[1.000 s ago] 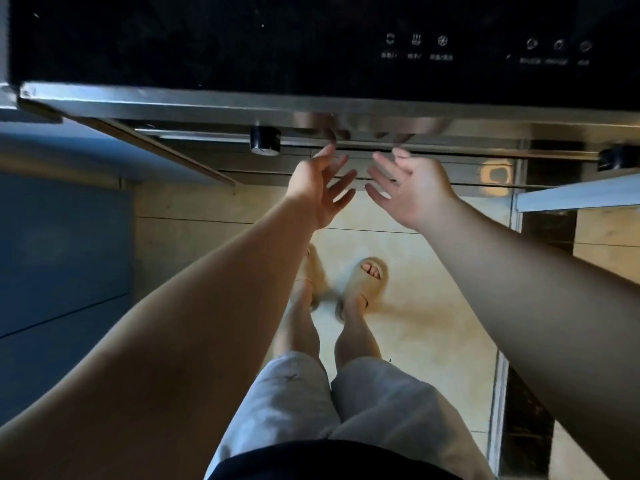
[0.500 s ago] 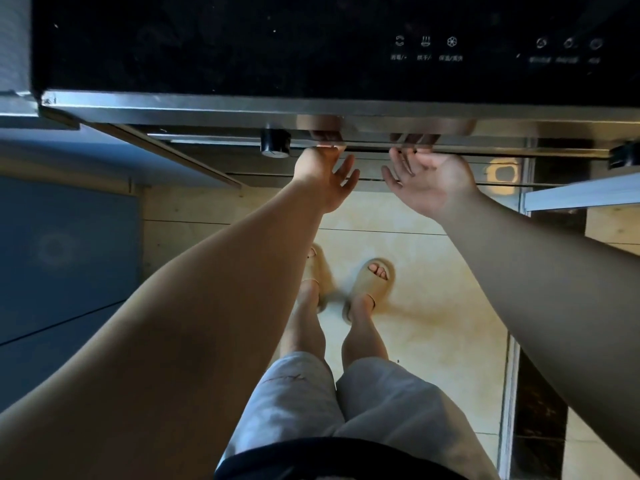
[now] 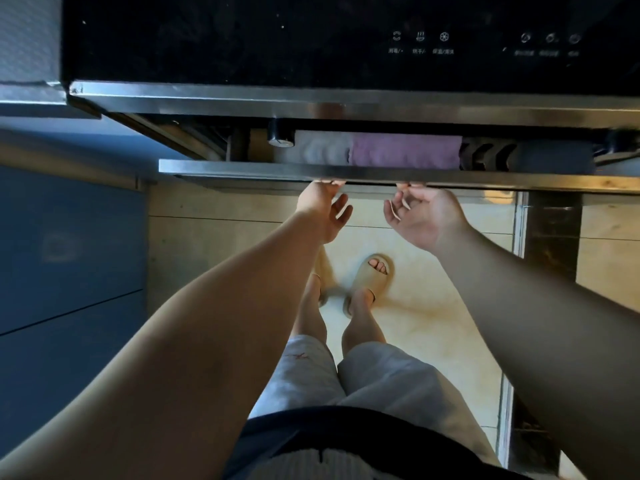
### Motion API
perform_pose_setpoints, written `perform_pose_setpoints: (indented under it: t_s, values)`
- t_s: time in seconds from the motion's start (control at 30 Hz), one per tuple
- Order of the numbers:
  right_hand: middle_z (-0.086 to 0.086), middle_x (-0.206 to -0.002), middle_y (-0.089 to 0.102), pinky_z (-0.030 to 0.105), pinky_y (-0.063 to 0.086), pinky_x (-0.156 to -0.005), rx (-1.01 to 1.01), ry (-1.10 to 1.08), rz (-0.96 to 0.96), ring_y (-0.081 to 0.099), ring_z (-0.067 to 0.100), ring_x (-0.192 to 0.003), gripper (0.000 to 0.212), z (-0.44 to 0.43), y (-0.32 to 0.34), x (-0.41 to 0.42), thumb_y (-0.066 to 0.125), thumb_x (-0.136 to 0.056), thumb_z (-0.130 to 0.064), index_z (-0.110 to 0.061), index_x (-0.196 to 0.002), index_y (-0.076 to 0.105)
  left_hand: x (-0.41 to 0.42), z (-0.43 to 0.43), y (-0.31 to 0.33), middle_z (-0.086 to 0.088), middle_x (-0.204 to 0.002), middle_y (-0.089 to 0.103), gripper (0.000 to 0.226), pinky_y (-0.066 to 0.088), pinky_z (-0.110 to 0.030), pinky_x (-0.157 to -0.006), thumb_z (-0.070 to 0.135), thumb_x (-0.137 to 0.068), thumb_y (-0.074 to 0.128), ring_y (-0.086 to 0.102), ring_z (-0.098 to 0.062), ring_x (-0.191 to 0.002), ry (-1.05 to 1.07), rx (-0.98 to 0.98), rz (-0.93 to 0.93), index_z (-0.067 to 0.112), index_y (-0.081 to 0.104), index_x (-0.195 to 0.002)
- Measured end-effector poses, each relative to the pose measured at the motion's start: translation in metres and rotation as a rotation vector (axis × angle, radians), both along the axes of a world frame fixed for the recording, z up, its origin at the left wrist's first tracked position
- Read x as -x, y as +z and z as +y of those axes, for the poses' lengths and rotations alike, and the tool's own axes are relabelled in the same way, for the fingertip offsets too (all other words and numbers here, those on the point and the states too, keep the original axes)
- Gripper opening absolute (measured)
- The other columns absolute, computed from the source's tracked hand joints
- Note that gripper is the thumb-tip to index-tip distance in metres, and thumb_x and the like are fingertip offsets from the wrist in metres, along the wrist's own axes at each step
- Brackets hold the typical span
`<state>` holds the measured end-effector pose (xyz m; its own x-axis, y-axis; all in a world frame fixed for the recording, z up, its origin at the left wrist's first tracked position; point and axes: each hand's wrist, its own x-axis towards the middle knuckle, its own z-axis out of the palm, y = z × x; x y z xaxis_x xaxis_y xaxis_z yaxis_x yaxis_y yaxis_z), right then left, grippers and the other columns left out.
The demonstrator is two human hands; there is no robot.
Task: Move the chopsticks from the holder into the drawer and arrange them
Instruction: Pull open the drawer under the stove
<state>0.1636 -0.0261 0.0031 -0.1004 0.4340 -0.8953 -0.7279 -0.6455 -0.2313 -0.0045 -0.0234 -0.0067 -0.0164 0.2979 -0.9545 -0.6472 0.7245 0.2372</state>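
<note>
A steel drawer [image 3: 242, 167] under the black glass appliance [image 3: 277, 39] stands partly pulled out. My left hand [image 3: 322, 213] and my right hand [image 3: 424, 218] reach up side by side to the middle of its front, palms up. Their fingertips hook under the lower edge and are hidden there. Inside the drawer I see a white cloth [image 3: 317, 148], a purple cloth [image 3: 405, 150] and a dark rack [image 3: 485, 157]. No chopsticks and no holder are in view.
A black round knob [image 3: 280, 136] sits under the appliance's steel trim, just behind the drawer. Blue cabinet fronts [image 3: 69, 254] fill the left. Below are a tiled floor [image 3: 433, 306] and my legs in slippers. A dark strip [image 3: 550, 237] runs down the right.
Both hands rose to the drawer front and hooked under its edge. The drawer has slid out toward me, exposing the cloths inside.
</note>
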Motion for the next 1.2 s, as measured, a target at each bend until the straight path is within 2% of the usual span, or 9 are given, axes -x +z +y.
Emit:
perform_pose_setpoints:
  t_s: [0.1,0.27,0.4,0.5,0.63,0.8,1.0,1.1,1.2]
  values:
    - [-0.002,-0.089,0.057,0.034,0.047,-0.085,0.020,0.035,0.000,0.051,0.014,-0.071,0.018,-0.022,0.003,-0.003,0.041,-0.094,-0.001,-0.015,-0.091,0.052,0.000,-0.022,0.000,0.005,-0.109,0.064,0.027,0.049,-0.029,-0.066,0.006,-0.097,0.048,0.057,-0.011,-0.079,-0.035,0.027,0.013,0.018,0.061,-0.117]
    - [-0.001,-0.087,0.055,0.034,0.048,-0.079,0.091,0.052,-0.013,0.051,0.013,-0.069,0.021,-0.058,0.004,-0.005,0.041,-0.094,0.000,-0.013,-0.109,0.048,0.002,-0.061,0.002,0.004,-0.095,0.062,0.019,0.047,-0.030,-0.064,0.006,-0.097,0.048,0.056,-0.012,-0.075,-0.063,0.077,0.000,0.015,0.064,-0.100]
    - [-0.001,-0.087,0.054,0.033,0.048,-0.084,0.119,0.084,0.012,0.051,0.012,-0.070,0.019,-0.089,0.007,-0.008,0.040,-0.095,-0.002,-0.014,-0.105,0.052,0.002,-0.095,0.002,0.001,-0.088,0.058,0.019,0.046,-0.030,-0.064,0.007,-0.096,0.047,0.056,-0.013,-0.075,-0.053,0.105,-0.037,0.014,0.063,-0.089]
    - [0.000,-0.081,0.050,0.029,0.047,-0.081,0.159,0.115,0.024,0.049,0.010,-0.069,0.017,-0.106,0.011,-0.011,0.041,-0.096,-0.003,-0.009,-0.099,0.056,0.003,-0.113,0.009,0.000,-0.086,0.056,0.024,0.045,-0.031,-0.069,0.005,-0.097,0.045,0.053,-0.013,-0.075,-0.068,0.121,-0.052,0.014,0.059,-0.080]
    - [0.002,-0.076,0.050,0.030,0.046,-0.074,0.224,0.176,0.044,0.050,0.011,-0.069,0.021,-0.122,0.015,-0.014,0.041,-0.094,-0.003,-0.009,-0.080,0.055,0.006,-0.131,0.013,-0.001,-0.088,0.054,0.026,0.044,-0.032,-0.070,0.002,-0.095,0.042,0.050,-0.014,-0.075,-0.134,0.157,-0.044,0.013,0.062,-0.083]
    - [0.001,-0.076,0.050,0.031,0.045,-0.073,0.323,0.182,0.016,0.047,0.011,-0.066,0.022,-0.144,0.019,-0.014,0.039,-0.097,-0.006,-0.007,-0.083,0.054,0.007,-0.156,0.014,-0.002,-0.085,0.055,0.024,0.044,-0.031,-0.064,0.001,-0.092,0.041,0.052,-0.015,-0.072,-0.141,0.248,-0.054,0.011,0.061,-0.085]
    - [0.003,-0.079,0.052,0.034,0.045,-0.069,0.389,0.185,-0.012,0.053,0.014,-0.071,0.018,-0.141,0.020,-0.013,0.038,-0.098,-0.009,-0.007,-0.089,0.053,0.010,-0.156,0.021,-0.001,-0.083,0.055,0.025,0.044,-0.035,-0.083,0.003,-0.093,0.039,0.052,-0.014,-0.069,-0.167,0.253,-0.060,0.012,0.058,-0.080]
    - [0.003,-0.091,0.063,0.034,0.047,-0.073,0.410,0.332,-0.045,0.059,0.017,-0.082,0.022,-0.133,0.029,-0.014,0.034,-0.100,-0.014,-0.008,-0.103,0.055,0.013,-0.152,0.029,0.000,-0.092,0.067,0.022,0.046,-0.035,-0.081,0.010,-0.094,0.038,0.057,-0.017,-0.075,-0.265,0.274,-0.030,0.013,0.058,-0.085]
    - [-0.002,-0.101,0.069,0.033,0.047,-0.072,0.346,0.727,-0.124,0.062,0.016,-0.085,0.031,-0.128,0.048,-0.013,0.034,-0.099,-0.023,-0.012,-0.103,0.062,0.016,-0.152,0.046,-0.003,-0.094,0.068,0.020,0.045,-0.029,-0.069,0.019,-0.100,0.043,0.061,-0.019,-0.076,-0.500,0.241,0.094,0.011,0.060,-0.104]
